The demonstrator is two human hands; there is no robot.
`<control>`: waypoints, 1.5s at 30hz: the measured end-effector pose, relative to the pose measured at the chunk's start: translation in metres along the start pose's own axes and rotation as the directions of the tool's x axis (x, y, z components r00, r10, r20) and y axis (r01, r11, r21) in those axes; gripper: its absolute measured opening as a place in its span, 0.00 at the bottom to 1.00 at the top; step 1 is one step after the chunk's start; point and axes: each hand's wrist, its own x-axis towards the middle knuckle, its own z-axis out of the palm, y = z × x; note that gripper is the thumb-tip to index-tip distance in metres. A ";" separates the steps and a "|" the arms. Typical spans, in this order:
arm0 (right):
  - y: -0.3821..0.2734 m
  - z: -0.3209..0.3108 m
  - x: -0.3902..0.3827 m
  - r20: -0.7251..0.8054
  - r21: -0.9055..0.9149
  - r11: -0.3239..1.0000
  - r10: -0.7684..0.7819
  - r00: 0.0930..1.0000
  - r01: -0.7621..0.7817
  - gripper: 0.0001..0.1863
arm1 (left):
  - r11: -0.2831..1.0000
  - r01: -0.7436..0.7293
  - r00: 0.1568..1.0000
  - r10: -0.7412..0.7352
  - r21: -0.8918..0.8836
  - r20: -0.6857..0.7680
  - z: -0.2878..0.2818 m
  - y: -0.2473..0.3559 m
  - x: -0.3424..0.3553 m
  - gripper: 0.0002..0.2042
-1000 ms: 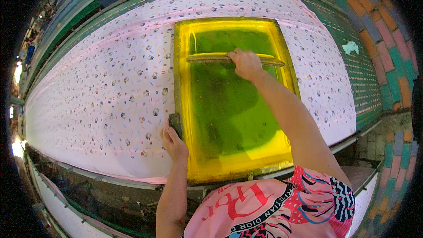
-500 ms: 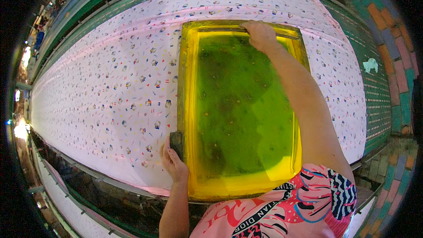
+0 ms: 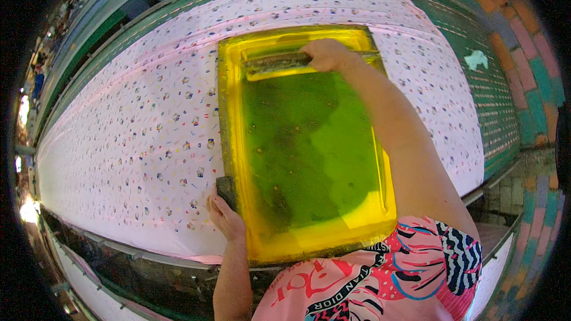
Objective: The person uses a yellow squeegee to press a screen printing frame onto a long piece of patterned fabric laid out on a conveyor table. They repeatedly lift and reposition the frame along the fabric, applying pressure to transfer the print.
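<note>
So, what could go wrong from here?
The yellow frame might shift on the printed cloth if the left hand slips at the dark block on its left edge. The right hand alone grips the long bar near the frame's far end, so it could tilt or hit that end.

Before you, printed pink-white cloth (image 3: 137, 125) covers most of a long green table (image 3: 498, 98), a yellow frame (image 3: 234, 119) atop the cloth, a pale scrap (image 3: 476, 59) on the green at right.

Hands (image 3: 326, 55) curled, right arm (image 3: 410, 137) outstretched
</note>
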 end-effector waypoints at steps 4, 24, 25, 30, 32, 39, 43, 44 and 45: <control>-0.051 0.018 -0.066 -0.007 -0.027 1.000 -0.007 1.000 0.007 0.20 | 1.000 -0.001 1.000 0.000 -0.022 -0.028 0.001 -0.002 0.002 0.29; -0.294 0.102 -0.395 -0.019 0.028 1.000 -0.003 1.000 0.003 0.16 | 0.969 -0.204 0.976 0.212 0.139 -0.051 0.010 -0.022 0.006 0.34; -0.292 0.112 -0.405 -0.072 0.020 1.000 -0.009 0.997 0.010 0.16 | 0.974 -0.195 0.980 0.199 0.114 -0.021 0.013 -0.018 0.006 0.34; -0.297 0.128 -0.431 -0.181 0.059 0.995 -0.065 0.981 0.077 0.20 | 0.970 -0.186 0.982 0.189 0.155 -0.004 0.016 -0.008 0.011 0.32; -0.300 0.130 -0.443 -0.253 0.118 0.985 -0.091 0.963 0.124 0.24 | 0.960 -0.244 0.969 0.245 0.134 0.007 0.016 -0.011 0.014 0.29; -0.239 0.134 -0.508 -0.372 0.254 0.955 -0.046 0.927 0.150 0.27 | 0.948 -0.062 0.998 0.063 0.311 0.008 0.023 -0.023 0.021 0.28; -0.151 0.136 -0.601 -0.602 0.305 0.952 0.179 0.778 0.017 0.18 | 0.993 0.114 0.993 -0.114 -0.037 0.006 0.004 -0.075 0.033 0.24; -0.138 0.147 -0.636 -0.612 0.326 0.943 0.268 0.744 -0.072 0.17 | 0.990 0.033 0.996 -0.021 -0.138 0.085 0.001 -0.076 0.017 0.24; -0.139 0.156 -0.656 -0.629 0.360 0.926 0.329 0.704 -0.112 0.17 | 0.992 0.076 0.997 -0.078 0.097 0.016 -0.029 -0.087 0.018 0.27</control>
